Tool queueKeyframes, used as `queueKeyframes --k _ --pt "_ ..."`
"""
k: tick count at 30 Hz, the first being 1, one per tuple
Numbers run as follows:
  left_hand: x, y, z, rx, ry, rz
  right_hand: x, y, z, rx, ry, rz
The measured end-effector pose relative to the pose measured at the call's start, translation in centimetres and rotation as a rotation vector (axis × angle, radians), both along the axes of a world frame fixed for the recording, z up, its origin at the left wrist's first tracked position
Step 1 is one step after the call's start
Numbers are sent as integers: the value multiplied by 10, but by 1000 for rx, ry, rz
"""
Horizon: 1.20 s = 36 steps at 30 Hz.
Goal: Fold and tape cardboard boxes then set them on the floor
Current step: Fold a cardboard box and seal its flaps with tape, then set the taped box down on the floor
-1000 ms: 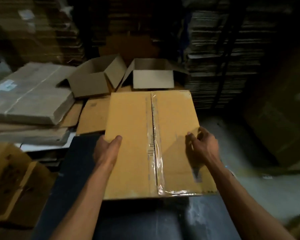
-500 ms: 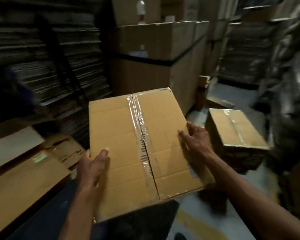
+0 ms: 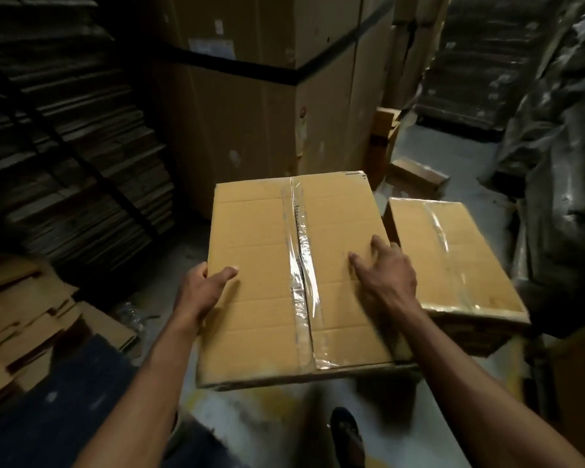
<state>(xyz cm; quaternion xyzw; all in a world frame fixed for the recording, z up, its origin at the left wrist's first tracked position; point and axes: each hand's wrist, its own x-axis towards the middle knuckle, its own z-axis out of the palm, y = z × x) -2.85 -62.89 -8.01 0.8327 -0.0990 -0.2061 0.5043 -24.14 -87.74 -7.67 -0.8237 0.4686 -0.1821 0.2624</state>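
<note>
At the far left, stacks of flat cardboard (image 3: 68, 184) now fill the shadowed edge of the view, where a second ago the desk with its open, untaped boxes lay ahead; the person has swung round to the right, away from the work surface and toward the floor (image 3: 453, 153). Next comes the left hand (image 3: 201, 292), gripping the left edge of the taped box (image 3: 260, 282) with the thumb lying on top and the fingers curled out of sight round the side. The box, its centre seam sealed by a strip of clear tape (image 3: 303, 265), is held in the air between the two hands and sits lower and more level than half a second ago. The right hand (image 3: 387, 275) lies on the box's right side, fingers spread and bent over the top near the edge, and seems to clamp it against the left. Just to the right, an earlier sealed box (image 3: 453, 258) already rests on the floor, now close beside the carried one. I judge that folding and taping are finished for this box, and only lowering it next to its neighbour remains.
</note>
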Motion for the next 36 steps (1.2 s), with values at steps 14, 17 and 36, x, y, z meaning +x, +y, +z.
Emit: queueKeyframes --k 14,17,36 --pt "136 -116 -381 212 344 273 234 -140 -392 441 227 92" --pt "146 -110 -478 32 602 485 233 -143 -482 539 176 38" --pt "96 -146 -742 791 426 -606 206 -151 -752 294 935 759"
